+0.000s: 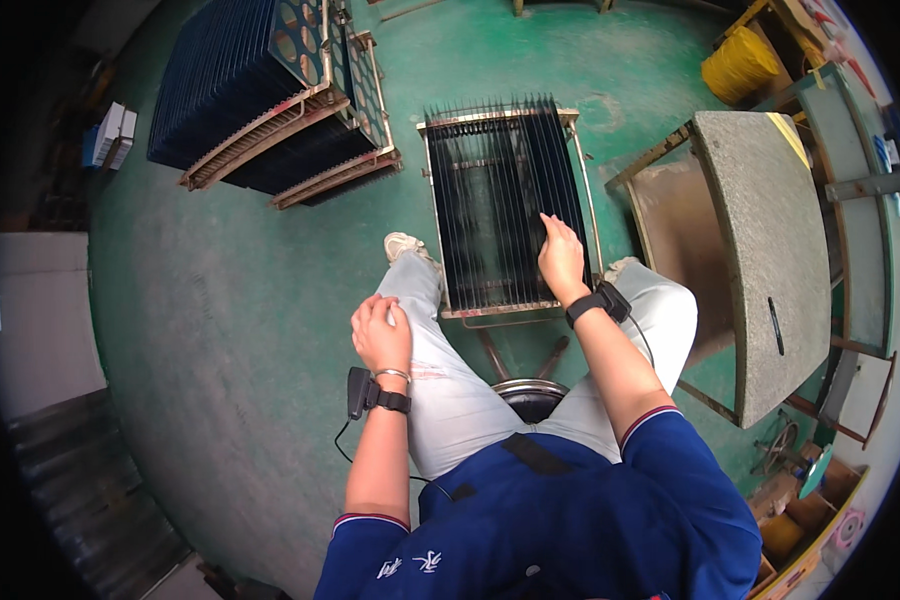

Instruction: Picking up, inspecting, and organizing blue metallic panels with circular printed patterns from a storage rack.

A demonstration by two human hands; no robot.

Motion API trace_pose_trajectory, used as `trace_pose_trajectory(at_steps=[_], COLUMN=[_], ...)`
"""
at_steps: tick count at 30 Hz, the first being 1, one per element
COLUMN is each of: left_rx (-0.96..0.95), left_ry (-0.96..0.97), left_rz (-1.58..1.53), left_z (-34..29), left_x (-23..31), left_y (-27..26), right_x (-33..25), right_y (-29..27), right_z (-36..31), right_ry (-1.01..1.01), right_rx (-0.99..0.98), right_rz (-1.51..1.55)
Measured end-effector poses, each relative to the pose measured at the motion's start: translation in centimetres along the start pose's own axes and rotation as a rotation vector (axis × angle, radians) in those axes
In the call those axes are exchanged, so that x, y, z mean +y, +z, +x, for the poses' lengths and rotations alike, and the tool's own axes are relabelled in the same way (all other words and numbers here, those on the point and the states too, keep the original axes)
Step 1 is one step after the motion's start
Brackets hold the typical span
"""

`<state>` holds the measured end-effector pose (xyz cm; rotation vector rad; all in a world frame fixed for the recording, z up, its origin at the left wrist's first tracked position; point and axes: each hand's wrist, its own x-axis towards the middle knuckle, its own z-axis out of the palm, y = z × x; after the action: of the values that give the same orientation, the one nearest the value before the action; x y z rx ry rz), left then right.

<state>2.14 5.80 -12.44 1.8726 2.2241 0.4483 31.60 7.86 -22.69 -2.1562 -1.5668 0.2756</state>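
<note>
A metal rack (505,205) filled with thin dark upright plates (485,190) is seen on the green floor (220,300), between the seated person's legs. The right hand (560,258) is laid on the plate edges at the rack's near right part, fingers spread and flat, nothing clamped. The left hand (381,333) is rested on the left knee, just left of the rack, fingers curled loosely together, nothing held. A larger stack of dark plates in frames (270,90) is seen beyond the rack's left. A grey stone-topped counter (770,260) stands right of the rack.
</note>
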Motion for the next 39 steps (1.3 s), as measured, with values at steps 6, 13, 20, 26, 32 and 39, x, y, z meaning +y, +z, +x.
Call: trace_pose_trajectory(at_steps=[6, 13, 20, 26, 32, 39], left_rx=[0.011, 0.047, 0.045, 0.079, 0.099, 0.038], left_ry=[-0.016, -0.018, -0.007, 0.007, 0.011, 0.024], left_rz=[0.007, 0.000, -0.013, -0.020, -0.053, -0.171], left_z=[0.1, 0.1, 0.2, 0.1, -0.1, -0.6], left_x=[-0.7, -0.9, -1.0, -1.2, -2.2, -1.7], left_y=[-0.2, 0.1, 0.2, 0.1, 0.7, 0.2], right_x=[-1.4, -1.5, -0.6, -3.6, -5.8, 2.9], right_y=[1.6, 2.7, 3.4, -2.4, -23.0, -31.5], right_z=[-2.0, -1.9, -1.5, -0.5, -0.3, -7.2], right_ry=[-0.076, 0.022, 0.086, -0.055, 0.023, 0.228], right_rx=[-0.089, -0.105, -0.157, -0.073, -0.085, -0.025], right_rz=[-0.139, -0.215, -0.202, -0.055, 0.344, 1.165])
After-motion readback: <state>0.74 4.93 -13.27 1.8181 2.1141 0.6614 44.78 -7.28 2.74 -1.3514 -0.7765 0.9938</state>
